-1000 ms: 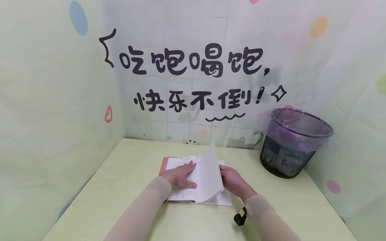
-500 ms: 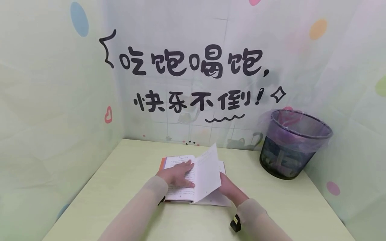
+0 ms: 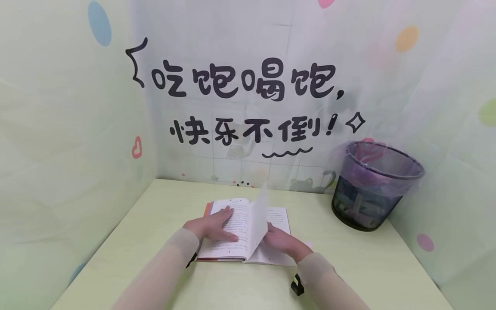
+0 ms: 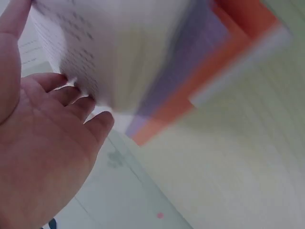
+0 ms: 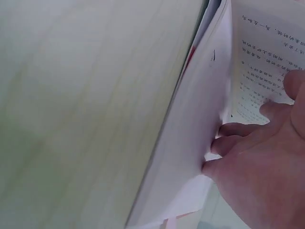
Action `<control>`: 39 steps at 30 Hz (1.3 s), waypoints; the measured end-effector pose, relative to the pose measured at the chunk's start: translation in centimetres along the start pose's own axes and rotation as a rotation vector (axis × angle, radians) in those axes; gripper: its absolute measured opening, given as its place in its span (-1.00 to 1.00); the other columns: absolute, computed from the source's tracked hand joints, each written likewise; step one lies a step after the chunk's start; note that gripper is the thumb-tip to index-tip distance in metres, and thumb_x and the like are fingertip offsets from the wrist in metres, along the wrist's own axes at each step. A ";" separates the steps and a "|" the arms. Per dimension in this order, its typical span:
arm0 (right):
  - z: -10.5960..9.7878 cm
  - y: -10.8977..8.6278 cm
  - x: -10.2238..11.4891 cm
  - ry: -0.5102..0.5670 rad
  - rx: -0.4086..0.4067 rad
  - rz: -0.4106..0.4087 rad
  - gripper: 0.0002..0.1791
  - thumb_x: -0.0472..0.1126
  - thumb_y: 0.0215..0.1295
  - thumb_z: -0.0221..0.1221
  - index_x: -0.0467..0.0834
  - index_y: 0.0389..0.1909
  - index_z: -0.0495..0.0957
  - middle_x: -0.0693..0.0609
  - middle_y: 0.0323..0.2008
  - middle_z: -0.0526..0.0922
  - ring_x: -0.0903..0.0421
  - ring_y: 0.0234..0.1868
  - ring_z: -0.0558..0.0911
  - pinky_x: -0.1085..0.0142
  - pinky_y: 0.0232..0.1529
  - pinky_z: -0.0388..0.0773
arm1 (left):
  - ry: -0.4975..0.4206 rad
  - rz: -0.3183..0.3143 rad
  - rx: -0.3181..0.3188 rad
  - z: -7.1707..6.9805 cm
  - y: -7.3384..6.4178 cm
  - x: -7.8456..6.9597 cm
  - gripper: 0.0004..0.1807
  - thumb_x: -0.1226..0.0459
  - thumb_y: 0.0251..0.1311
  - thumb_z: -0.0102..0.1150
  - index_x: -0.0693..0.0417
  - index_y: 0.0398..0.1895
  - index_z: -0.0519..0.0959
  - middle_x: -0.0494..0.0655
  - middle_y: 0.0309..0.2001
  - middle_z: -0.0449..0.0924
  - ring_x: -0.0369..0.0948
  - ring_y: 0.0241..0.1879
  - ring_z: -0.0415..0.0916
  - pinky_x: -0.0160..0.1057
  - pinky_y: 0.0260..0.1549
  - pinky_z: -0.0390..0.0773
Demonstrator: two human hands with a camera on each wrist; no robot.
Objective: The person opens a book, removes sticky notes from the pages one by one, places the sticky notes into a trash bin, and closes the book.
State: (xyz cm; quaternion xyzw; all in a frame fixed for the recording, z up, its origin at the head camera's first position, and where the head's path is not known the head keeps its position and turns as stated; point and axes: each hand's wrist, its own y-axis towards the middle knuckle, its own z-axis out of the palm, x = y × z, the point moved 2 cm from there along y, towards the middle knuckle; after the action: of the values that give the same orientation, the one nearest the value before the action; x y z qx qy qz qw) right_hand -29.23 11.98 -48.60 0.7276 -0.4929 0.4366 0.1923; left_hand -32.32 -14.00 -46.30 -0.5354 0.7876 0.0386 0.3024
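An open book (image 3: 241, 217) with printed pages lies on the table. Part of its orange and purple cover (image 4: 178, 107) shows at the left edge. My left hand (image 3: 212, 227) lies on the left page with its fingers spread. Near the spine a page (image 3: 257, 226) stands almost upright. Behind that page, over the right half, is my right hand (image 3: 286, 241); its extended fingers touch the paper in the right wrist view, and the thumb (image 5: 296, 82) is apart from them. Some right fingertips are hidden by the page in the head view.
A dark mesh waste bin (image 3: 358, 206) with a purple liner stands at the table's back right corner. The pale table (image 3: 155, 241) meets a back wall (image 3: 193, 168) with black lettering and patterned side walls. Small black devices (image 3: 297, 285) sit at both wrists.
The raised page has swung left from leaning right to nearly upright. My right hand has moved left with it, and my left hand has slid left across the left page.
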 end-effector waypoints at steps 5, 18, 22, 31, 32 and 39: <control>0.7 0.8 0.5 -0.145 0.027 0.031 -0.22 0.33 0.74 -0.17 0.15 0.81 0.02 -0.09 0.80 0.04 -0.42 0.80 -0.16 -0.46 0.72 -0.23 | -0.049 -0.092 0.004 -0.1 -1.0 2.6 0.33 -0.28 0.17 0.55 -0.06 0.83 -0.01 0.04 0.84 -0.15 0.14 0.81 -0.15 0.33 0.73 0.01; 2.5 0.7 2.4 -0.411 0.042 0.103 -0.06 0.56 0.51 0.02 0.39 0.79 -0.01 -0.50 0.74 -0.07 -0.53 0.76 -0.18 -0.54 0.68 -0.18 | -0.060 0.069 -0.021 -1.1 -1.3 5.6 -0.05 0.29 0.21 0.56 0.06 0.67 0.32 0.21 0.68 0.23 0.21 0.60 0.24 0.32 0.61 0.25; 2.8 0.7 2.9 -0.426 0.029 0.126 -0.03 0.57 0.46 0.08 0.43 0.78 0.00 -0.49 0.74 -0.06 -0.55 0.76 -0.17 -0.55 0.67 -0.17 | 0.016 0.013 -0.058 -2.2 -1.5 5.9 -0.09 0.26 0.32 0.46 0.09 0.71 0.28 0.24 0.64 0.31 0.25 0.61 0.26 0.35 0.64 0.22; 2.8 0.8 3.2 -0.451 0.032 0.139 -0.01 0.61 0.44 0.06 0.44 0.78 0.00 -0.49 0.73 -0.06 -0.58 0.74 -0.15 -0.57 0.66 -0.14 | -0.065 0.055 -0.201 -2.5 0.2 1.6 -0.12 0.14 0.47 0.37 0.15 0.74 0.22 0.27 0.72 0.18 0.30 0.72 0.09 0.36 0.69 0.10; 2.7 0.8 3.3 -0.451 0.031 0.137 -0.02 0.61 0.44 0.06 0.44 0.78 -0.01 -0.49 0.74 -0.06 -0.58 0.74 -0.15 -0.57 0.65 -0.14 | -0.073 0.069 -0.171 -2.1 0.5 0.9 -0.08 0.07 0.44 0.43 0.08 0.75 0.22 0.21 0.74 0.18 0.26 0.73 0.08 0.34 0.71 0.09; 2.7 0.6 3.2 -0.455 0.026 0.122 -0.03 0.59 0.47 0.05 0.43 0.78 -0.02 -0.49 0.73 -0.01 -0.59 0.74 -0.13 -0.59 0.64 -0.13 | -0.035 0.109 -0.017 -0.2 1.8 -2.3 0.07 -0.01 0.26 0.59 -0.05 0.76 0.24 0.02 0.80 0.04 0.12 0.79 -0.04 0.27 0.75 0.00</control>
State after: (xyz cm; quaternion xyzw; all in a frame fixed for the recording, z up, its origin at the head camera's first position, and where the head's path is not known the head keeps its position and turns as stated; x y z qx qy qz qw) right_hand -28.12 8.09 -47.54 0.7785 -0.5611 0.2784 0.0399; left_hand -33.42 -11.37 -45.41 -0.4933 0.8100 0.0710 0.3091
